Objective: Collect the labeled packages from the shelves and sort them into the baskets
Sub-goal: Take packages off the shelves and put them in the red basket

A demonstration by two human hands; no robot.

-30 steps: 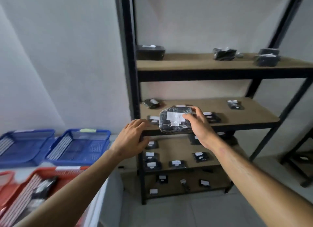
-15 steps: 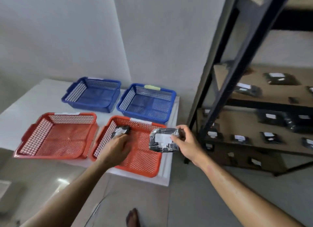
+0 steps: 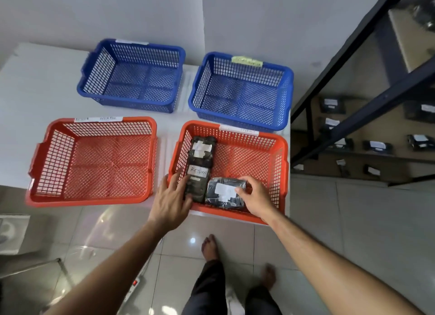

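My right hand (image 3: 255,198) grips a black wrapped package with a white label (image 3: 223,192), low inside the near right red basket (image 3: 280,173) at its front edge. My left hand (image 3: 173,197) lies with spread fingers on a black package labelled RETURN (image 3: 197,180) in the same basket. A third black package (image 3: 202,150) lies behind that one along the basket's left wall. More labelled black packages (image 3: 376,146) sit on the shelves at the right.
On the white table (image 3: 35,84) stand a second red basket (image 3: 94,159) and two blue baskets (image 3: 131,76) (image 3: 242,91), all three holding nothing. A black metal shelf frame (image 3: 353,117) stands to the right. My legs and bare feet are on the tiled floor, beside a power strip (image 3: 134,288).
I turned from the shelf to the table. My right hand carried the package from the shelf down into the near right red basket. My left hand came to rest on the RETURN package.
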